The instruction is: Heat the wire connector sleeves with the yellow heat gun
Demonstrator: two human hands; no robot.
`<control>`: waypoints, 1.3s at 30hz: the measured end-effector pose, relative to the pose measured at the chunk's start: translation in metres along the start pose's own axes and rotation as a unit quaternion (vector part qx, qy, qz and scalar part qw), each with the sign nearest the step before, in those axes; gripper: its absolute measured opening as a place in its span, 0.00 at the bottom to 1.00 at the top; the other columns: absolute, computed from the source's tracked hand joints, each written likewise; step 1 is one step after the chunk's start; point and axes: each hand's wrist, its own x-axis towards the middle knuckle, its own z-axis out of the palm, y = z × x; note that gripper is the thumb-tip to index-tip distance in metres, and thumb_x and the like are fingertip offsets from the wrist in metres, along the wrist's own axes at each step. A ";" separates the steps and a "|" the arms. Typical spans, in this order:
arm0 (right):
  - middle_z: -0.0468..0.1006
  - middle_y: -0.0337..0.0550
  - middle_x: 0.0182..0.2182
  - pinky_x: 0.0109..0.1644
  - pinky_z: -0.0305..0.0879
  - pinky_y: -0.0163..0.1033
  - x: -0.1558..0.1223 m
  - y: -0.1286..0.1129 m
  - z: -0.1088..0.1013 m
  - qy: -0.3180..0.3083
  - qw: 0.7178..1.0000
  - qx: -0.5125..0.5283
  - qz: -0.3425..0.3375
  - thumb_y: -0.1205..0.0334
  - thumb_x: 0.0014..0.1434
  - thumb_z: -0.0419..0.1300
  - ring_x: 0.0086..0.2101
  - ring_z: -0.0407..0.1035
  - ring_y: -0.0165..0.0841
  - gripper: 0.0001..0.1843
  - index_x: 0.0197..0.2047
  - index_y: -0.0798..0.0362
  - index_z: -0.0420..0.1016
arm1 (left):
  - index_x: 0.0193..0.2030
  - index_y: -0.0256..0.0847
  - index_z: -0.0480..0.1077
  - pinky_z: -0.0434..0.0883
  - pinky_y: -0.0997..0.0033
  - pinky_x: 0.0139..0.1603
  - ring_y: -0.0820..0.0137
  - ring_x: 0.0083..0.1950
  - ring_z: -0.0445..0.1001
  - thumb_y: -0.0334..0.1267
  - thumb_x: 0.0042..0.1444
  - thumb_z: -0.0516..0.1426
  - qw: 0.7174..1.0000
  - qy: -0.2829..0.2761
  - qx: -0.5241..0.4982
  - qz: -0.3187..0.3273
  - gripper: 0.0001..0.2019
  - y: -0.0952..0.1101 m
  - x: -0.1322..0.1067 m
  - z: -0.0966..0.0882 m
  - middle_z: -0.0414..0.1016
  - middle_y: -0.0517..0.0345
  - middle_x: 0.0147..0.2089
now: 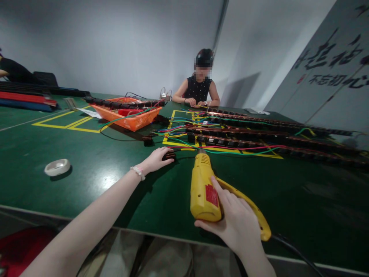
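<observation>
My right hand (238,215) is wrapped around a yellow heat gun (201,188), which has a red label on its side. The nozzle points away from me, at the wires in the middle of the table. My left hand (154,159) is closed on a small black block with copper-coloured stripes (170,154), resting on the green tabletop. From that block a yellow-sleeved wire (187,149) runs right, passing just ahead of the nozzle. Long black strips with copper-coloured lines (230,143) lie beyond, with red, green, blue and yellow wires at their left ends.
An orange basket (131,122) holding parts stands at the back left. A roll of white tape (57,167) lies on the green table (95,200). Another person (200,86) sits across the table. The heat gun's black cord (296,252) trails off at lower right.
</observation>
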 end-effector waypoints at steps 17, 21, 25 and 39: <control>0.68 0.45 0.31 0.36 0.55 0.43 0.009 -0.050 0.013 0.023 0.999 0.007 -0.026 0.26 0.48 0.49 0.30 0.62 0.37 0.55 0.66 0.59 0.53 | 0.54 0.43 0.67 0.55 0.49 0.61 0.57 0.57 0.66 0.50 0.55 0.55 0.999 0.026 0.011 -0.033 0.22 0.002 0.003 0.002 0.72 0.51 0.54; 0.68 0.46 0.32 0.35 0.55 0.44 0.013 -0.067 0.016 0.008 0.998 0.034 -0.047 0.25 0.47 0.48 0.30 0.61 0.38 0.57 0.67 0.60 0.50 | 0.56 0.46 0.65 0.44 0.45 0.65 0.58 0.61 0.62 0.46 0.55 0.54 0.998 0.023 0.016 -0.053 0.21 0.004 0.002 0.003 0.71 0.53 0.55; 0.68 0.47 0.33 0.36 0.56 0.45 0.015 -0.077 0.017 -0.017 0.997 0.054 -0.056 0.24 0.46 0.47 0.31 0.61 0.38 0.58 0.67 0.60 0.51 | 0.55 0.47 0.65 0.36 0.43 0.66 0.58 0.62 0.61 0.45 0.55 0.54 0.997 0.025 0.015 -0.065 0.21 0.000 0.000 0.003 0.71 0.53 0.55; 0.70 0.45 0.34 0.37 0.57 0.45 0.017 -0.064 0.015 -0.036 0.993 0.090 -0.071 0.22 0.41 0.50 0.33 0.64 0.38 0.60 0.66 0.57 0.52 | 0.50 0.46 0.69 0.37 0.45 0.67 0.60 0.57 0.66 0.48 0.52 0.56 0.997 0.036 0.068 -0.027 0.19 -0.008 -0.005 -0.015 0.75 0.54 0.49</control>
